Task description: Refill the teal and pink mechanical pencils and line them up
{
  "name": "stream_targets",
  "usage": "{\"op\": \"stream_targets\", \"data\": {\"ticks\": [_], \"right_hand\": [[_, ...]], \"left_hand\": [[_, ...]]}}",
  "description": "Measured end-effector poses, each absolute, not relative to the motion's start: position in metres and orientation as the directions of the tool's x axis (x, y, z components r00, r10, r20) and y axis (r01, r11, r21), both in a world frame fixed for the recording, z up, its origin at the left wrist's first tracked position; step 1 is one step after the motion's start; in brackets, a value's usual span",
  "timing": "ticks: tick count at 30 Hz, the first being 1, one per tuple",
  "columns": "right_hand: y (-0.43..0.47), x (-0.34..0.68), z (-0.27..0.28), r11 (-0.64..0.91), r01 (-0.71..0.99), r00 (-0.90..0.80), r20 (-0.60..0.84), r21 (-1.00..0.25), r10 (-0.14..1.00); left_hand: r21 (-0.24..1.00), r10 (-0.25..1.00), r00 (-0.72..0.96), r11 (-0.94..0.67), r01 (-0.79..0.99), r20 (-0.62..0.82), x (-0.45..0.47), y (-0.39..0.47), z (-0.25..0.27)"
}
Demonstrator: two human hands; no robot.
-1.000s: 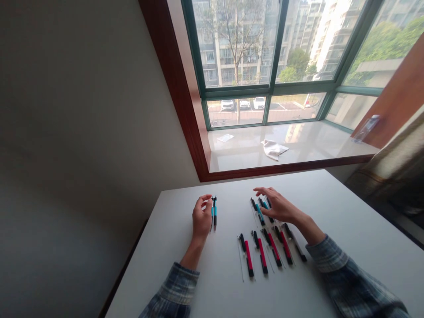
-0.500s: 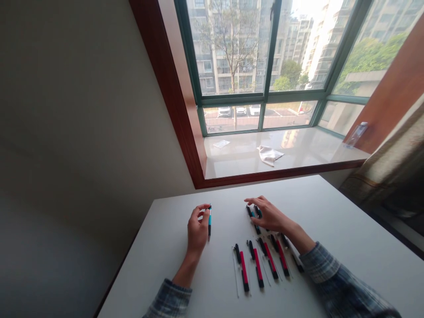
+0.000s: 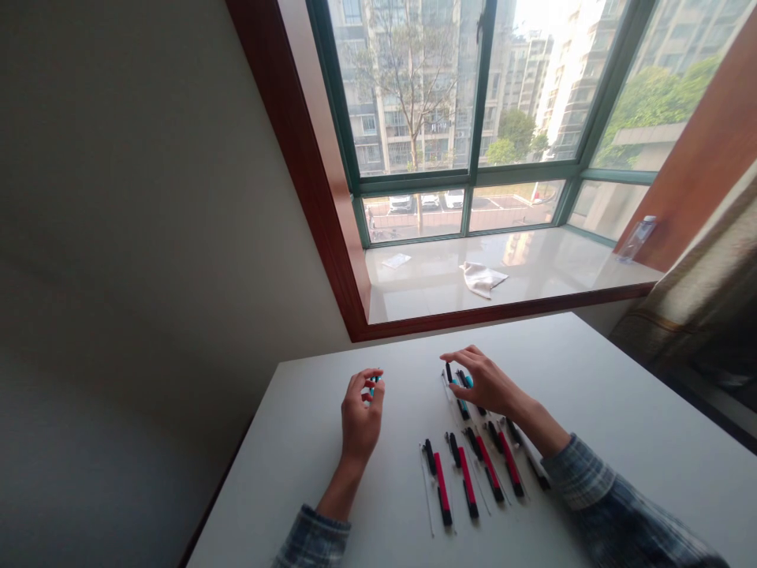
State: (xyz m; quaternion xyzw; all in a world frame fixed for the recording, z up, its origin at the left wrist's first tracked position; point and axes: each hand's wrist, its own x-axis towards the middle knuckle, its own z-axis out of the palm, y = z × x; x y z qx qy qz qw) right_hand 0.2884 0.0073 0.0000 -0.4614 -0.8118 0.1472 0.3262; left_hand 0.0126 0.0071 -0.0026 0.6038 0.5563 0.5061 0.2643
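Observation:
My left hand [image 3: 362, 418] is closed on a blue and black pen [image 3: 373, 384] over the left part of the white table. The pen shows only in part between the fingers and thumb. My right hand [image 3: 486, 384] is over the far row of taken-apart blue pens, thumb and forefinger spread. A blue and black pen barrel [image 3: 463, 409] and a black pen piece [image 3: 449, 371] lie by those fingertips; whether they touch is unclear. The hand hides other pieces. Nearer me lie several red and black pen barrels [image 3: 443, 493], with black pieces and thin refills beside them.
A white and black pen [image 3: 535, 464] lies at the right end of the near row, under my right wrist. Past the table [image 3: 319, 379], the window sill [image 3: 426, 292] carries a crumpled cloth [image 3: 483, 279], a paper [image 3: 396, 260] and a clear bottle [image 3: 637, 239].
The pen in my left hand has turned from upright along the fingers to mostly hidden behind them. My right hand stays over the blue pens. The view has shifted slightly.

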Motion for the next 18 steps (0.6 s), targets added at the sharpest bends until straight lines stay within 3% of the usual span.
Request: {"op": "stream_targets", "data": {"ticks": [5,9,14,18], "right_hand": [[-0.01,0.259,0.011,0.691,0.588,-0.383,0.607,-0.422,0.696],[-0.022,0.235,0.012,0.759,0.522,-0.451,0.629,-0.39,0.633],[-0.021,0.236,0.01,0.753,0.514,-0.462,0.608,-0.41,0.646],[-0.005,0.261,0.006,0.656,0.628,-0.353,0.598,-0.419,0.72]], "left_hand": [[0.916,0.965,0.121,-0.26,0.307,0.233,0.021,-0.004,0.008],[0.969,0.927,0.35,-0.198,0.149,0.136,0.029,-0.011,0.012],[0.982,0.931,0.355,-0.139,0.124,0.087,0.032,-0.013,0.011],[0.942,0.958,0.25,-0.209,0.262,0.143,0.032,-0.012,0.008]]}}
